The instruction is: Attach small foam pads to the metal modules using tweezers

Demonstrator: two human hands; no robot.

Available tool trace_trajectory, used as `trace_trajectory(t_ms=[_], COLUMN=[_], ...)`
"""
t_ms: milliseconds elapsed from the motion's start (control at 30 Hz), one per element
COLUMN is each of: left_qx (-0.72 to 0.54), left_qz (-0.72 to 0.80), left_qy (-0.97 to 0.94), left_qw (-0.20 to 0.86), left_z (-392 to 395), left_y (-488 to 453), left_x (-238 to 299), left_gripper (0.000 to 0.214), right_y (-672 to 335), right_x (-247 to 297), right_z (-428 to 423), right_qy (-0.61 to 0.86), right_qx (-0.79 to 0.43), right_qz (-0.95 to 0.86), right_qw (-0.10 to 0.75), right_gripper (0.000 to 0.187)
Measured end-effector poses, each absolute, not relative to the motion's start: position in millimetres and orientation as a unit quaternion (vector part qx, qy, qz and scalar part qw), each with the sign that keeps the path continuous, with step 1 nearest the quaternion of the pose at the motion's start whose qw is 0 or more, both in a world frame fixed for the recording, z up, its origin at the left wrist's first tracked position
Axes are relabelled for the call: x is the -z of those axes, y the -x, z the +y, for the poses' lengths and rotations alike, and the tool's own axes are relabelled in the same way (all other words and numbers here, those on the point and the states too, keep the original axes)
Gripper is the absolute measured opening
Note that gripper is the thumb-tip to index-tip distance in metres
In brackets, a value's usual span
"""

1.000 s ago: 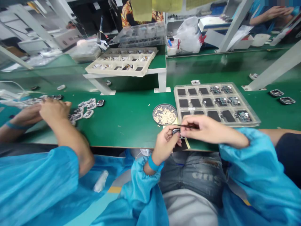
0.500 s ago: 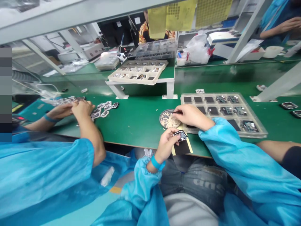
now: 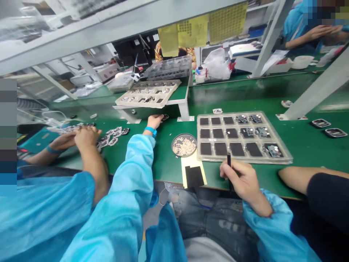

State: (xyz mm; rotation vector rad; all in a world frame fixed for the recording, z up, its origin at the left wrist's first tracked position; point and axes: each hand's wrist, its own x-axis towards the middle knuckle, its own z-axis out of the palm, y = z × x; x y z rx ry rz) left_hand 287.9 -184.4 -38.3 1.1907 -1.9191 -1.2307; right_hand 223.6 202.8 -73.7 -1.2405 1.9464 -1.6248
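My left hand [image 3: 155, 121] reaches far out beside the raised shelf, its fingertips closed on a small dark watch case [image 3: 165, 116] with a pale rim, low over the bench. Near the bench's front edge, my right hand [image 3: 242, 178] is closed around black tweezers [image 3: 229, 162] pointing up. Between the hands lies a round dark dish [image 3: 173, 146] of tiny beige pieces. In front of it, a black pad [image 3: 194, 176] rests on yellow paper [image 3: 204, 175]. Beyond my right hand is a clear compartment tray [image 3: 285, 154] with black foam pads and several small circuit boards.
A white-legged shelf [image 3: 184, 111] carries a cream tray [image 3: 152, 104] of small parts. To the left, a co-worker's hands [image 3: 84, 138] work near several white-rimmed parts [image 3: 110, 135]. A co-worker's arm [image 3: 297, 178] rests at the right, before two watch cases [image 3: 336, 133].
My left hand has moved from above the black pad forward to the shelf's leg with the watch case. My right hand has drawn back from the dish towards the front edge, still holding the tweezers.
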Motion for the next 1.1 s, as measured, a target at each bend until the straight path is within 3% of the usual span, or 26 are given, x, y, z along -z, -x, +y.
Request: trace_trajectory(t_ms=[100,200,367,467,567,633,733,900,1000,1100], left_qx=[0.436,0.429,0.399,0.303,0.242,0.238,0.246,0.251,0.272,0.331], left_qz=[-0.740,-0.769,-0.890,-0.940,-0.955,-0.950,-0.944,-0.941,-0.933,-0.903], left_qy=[-0.427,-0.405,-0.198,-0.114,-0.169,-0.198,-0.206,-0.224,-0.231,-0.233], left_qw=[0.284,0.244,0.102,0.110,0.023,-0.035,-0.083,-0.034,0.046,0.143], left_z=[-173,-148,-102,-98,-112,-121,-125,-120,-120,-117], left_y=[-274,-268,-223,-158,-89,-56,-35,-50,-72,-111], left_x=[29,30,32,35,45,53,61,56,43,22], left_gripper=[0.025,0.014,0.019,0.021,0.031,0.038,0.025,0.008,0.013,0.021], right_y=[-221,-220,-221,-220,-218,-218,-220,-220,-218,-214], right_x=[87,96,98,93,90,90,93,99,101,100], right_z=[215,221,220,213,206,203,201,199,199,203], right_qy=[0.444,0.376,0.337,0.391,0.437,0.446,0.446,0.418,0.377,0.304], right_qx=[0.572,0.602,0.637,0.612,0.562,0.535,0.501,0.458,0.487,0.599], right_qz=[0.683,0.699,0.685,0.687,0.702,0.717,0.741,0.784,0.787,0.733], right_qw=[0.093,0.088,0.102,0.033,-0.015,-0.019,-0.022,-0.032,0.021,0.109], right_gripper=[0.040,0.039,0.031,0.018,0.011,0.012,0.026,0.046,0.041,0.031])
